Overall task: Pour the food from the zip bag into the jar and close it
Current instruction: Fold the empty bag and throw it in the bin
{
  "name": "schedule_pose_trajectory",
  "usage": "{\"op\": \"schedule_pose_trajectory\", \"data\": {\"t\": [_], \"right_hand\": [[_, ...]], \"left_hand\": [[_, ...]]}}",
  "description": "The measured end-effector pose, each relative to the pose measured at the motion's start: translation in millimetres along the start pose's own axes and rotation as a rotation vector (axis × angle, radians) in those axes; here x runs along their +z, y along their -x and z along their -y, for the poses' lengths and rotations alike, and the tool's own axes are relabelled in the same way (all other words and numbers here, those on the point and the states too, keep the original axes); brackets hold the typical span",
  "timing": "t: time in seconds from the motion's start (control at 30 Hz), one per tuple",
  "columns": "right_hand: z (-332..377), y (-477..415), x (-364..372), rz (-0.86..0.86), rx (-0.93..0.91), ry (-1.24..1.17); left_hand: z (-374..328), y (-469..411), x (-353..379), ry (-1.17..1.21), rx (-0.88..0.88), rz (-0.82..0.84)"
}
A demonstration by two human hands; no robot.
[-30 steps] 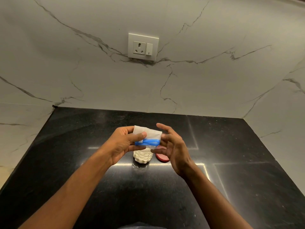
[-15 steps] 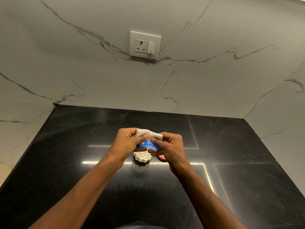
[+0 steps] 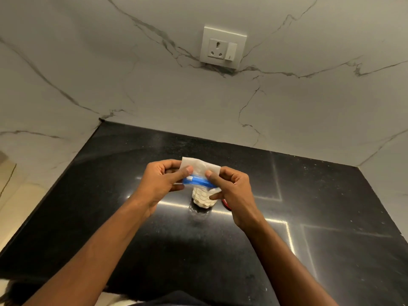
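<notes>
A small clear zip bag (image 3: 202, 167) with a blue zip strip is held upside down, its pale bottom end pointing up and away from me. My left hand (image 3: 162, 183) pinches its left side near the strip. My right hand (image 3: 231, 187) pinches its right side. Directly below the bag stands a small jar (image 3: 203, 199) filled with pale round pieces of food; the bag and my fingers hide the jar's mouth. A red lid (image 3: 227, 205) lies on the counter to the jar's right, mostly hidden behind my right hand.
The jar stands on a glossy black stone counter (image 3: 132, 228) set in a corner of white marble walls. A white power socket with a switch (image 3: 223, 47) sits on the back wall. The counter's near edge runs along the bottom of the view.
My right hand has closed on the bag's right side, having been open beside it a second ago. The bag, briefly crumpled between both hands, is now spread flat. The view has shifted to the left.
</notes>
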State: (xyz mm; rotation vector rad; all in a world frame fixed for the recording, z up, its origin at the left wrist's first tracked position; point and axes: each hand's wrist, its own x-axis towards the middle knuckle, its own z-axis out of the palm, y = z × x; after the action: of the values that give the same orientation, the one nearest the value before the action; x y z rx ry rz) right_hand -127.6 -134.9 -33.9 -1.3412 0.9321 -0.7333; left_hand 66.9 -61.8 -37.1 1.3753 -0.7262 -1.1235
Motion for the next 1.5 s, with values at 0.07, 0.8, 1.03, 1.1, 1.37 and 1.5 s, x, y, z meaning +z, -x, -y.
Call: {"op": "schedule_pose_trajectory", "data": {"t": [0.07,0.8,1.03,1.1,1.37,1.5], "right_hand": [[1.5,-2.2,9.2,0.069,0.001,-0.008],[-99.4,141.4,383.6,0.558,0.337,-0.013],[-163.9,165.7,503.2,0.506,0.590,0.054],[-189.5,159.7,526.2,0.476,0.663,0.125],[-363.5,91.3,589.6,0.423,0.783,0.451],[-480.8,49.5,611.5,0.454,0.763,0.606]], "left_hand": [[2.3,11.8,-11.9,-0.015,0.038,-0.072],[91.4,240.6,-346.6,0.113,0.053,-0.862],[166.5,292.2,-446.1,0.128,-0.159,-1.008],[189.2,294.4,-465.2,0.096,-0.208,-0.996],[325.8,266.7,-527.4,0.046,-0.381,-0.985],[415.1,238.5,-554.5,0.052,-0.422,-0.960]]}}
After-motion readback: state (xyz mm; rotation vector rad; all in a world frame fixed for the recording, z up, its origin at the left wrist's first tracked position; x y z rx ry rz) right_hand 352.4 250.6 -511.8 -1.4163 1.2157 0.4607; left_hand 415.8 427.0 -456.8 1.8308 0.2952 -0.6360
